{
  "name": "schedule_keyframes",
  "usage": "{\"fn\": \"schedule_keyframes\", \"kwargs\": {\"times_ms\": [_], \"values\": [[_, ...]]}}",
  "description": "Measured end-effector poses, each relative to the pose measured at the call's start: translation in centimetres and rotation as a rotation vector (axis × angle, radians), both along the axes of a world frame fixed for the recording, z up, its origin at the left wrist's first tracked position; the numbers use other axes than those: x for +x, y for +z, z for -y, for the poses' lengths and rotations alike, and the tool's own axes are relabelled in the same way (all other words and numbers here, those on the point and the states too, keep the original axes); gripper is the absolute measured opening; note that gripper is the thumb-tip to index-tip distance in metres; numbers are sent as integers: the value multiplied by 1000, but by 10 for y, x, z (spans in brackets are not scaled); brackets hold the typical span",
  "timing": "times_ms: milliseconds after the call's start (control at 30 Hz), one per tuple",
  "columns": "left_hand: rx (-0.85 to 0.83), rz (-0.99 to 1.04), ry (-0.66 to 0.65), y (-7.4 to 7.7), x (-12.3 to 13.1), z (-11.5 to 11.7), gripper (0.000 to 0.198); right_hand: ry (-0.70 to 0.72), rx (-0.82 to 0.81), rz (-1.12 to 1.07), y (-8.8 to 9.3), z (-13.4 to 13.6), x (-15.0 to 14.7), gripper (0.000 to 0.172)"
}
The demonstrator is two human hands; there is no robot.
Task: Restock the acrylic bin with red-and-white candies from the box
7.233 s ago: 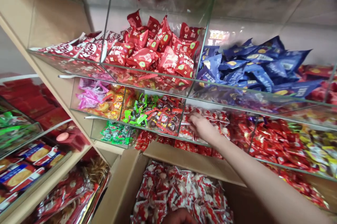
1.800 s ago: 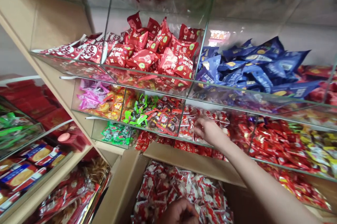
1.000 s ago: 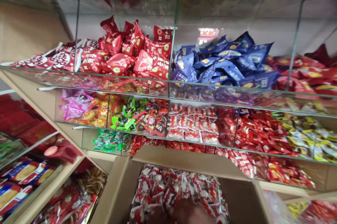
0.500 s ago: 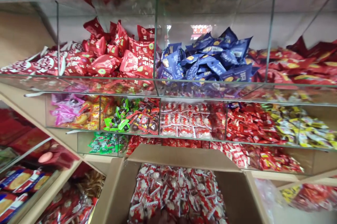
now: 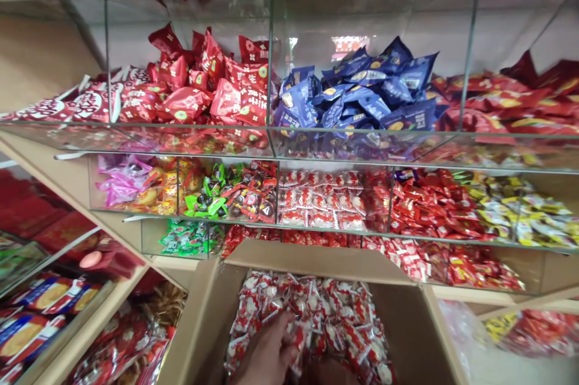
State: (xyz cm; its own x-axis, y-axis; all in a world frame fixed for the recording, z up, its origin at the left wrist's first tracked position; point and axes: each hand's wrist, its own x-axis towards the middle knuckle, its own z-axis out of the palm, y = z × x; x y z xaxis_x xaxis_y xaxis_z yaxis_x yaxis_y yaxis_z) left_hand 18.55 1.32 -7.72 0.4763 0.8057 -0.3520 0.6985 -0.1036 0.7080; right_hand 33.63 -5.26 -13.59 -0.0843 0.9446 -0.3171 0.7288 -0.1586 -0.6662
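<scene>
A cardboard box (image 5: 312,261) stands open at the bottom of the view. Inside it lies a pile of small red-and-white wrapped candies (image 5: 348,324). My left hand (image 5: 266,352) reaches into the pile from below, its thumb and fingers closed about a wrapped candy (image 5: 297,341). Just to its right, low in the box and in shadow, shows part of my right hand (image 5: 332,371); its fingers cannot be made out.
Behind the box, a clear-walled shelf compartment (image 5: 321,199) holds similar red-and-white candies in rows. Above are blue packets (image 5: 362,95) and red packets (image 5: 194,86). Green-wrapped candies (image 5: 187,237) lie lower left. A clear plastic bag (image 5: 459,330) hangs at right.
Both hands have come into view from below, into the box. My left hand has closed on a candy in the pile. The view has shifted slightly.
</scene>
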Motion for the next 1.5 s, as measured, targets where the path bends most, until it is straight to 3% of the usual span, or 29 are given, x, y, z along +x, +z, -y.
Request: {"fn": "schedule_keyframes", "kwargs": {"times_ms": [67, 133, 233, 333, 467, 633, 800, 1133, 1333, 1500], "values": [[-18, 217, 103, 26, 7, -2, 44, -36, -31, 72, 18, -4, 8, 15], [-12, 397, 146, 54, 14, -3, 41, -87, 5, 2, 44, -7, 17, 22], [19, 549, 195, 90, 26, -5, 43, -286, 81, -613, 85, -9, 24, 41], [30, 600, 178, 108, 36, -4, 47, -465, 202, -1099, 116, -11, 21, 35], [-29, 650, 151, 111, 45, 0, 51, -532, 317, -1199, 132, -15, 17, 16], [-313, 800, 40, 110, 45, 0, 38, -487, 359, -1147, 135, -12, 20, 17], [-351, 758, -10, 104, 37, 1, 34, -357, 305, -1030, 137, -6, 25, 18], [-276, 791, 51, 115, 46, -4, 22, -466, 319, -1025, 142, -6, 32, 18], [-412, 894, 153, 110, 51, -3, 21, -448, 260, -1131, 148, -2, 29, 16], [-514, 984, 231, 108, 55, -2, 21, -490, 289, -1265, 149, -1, 23, 28]]}}
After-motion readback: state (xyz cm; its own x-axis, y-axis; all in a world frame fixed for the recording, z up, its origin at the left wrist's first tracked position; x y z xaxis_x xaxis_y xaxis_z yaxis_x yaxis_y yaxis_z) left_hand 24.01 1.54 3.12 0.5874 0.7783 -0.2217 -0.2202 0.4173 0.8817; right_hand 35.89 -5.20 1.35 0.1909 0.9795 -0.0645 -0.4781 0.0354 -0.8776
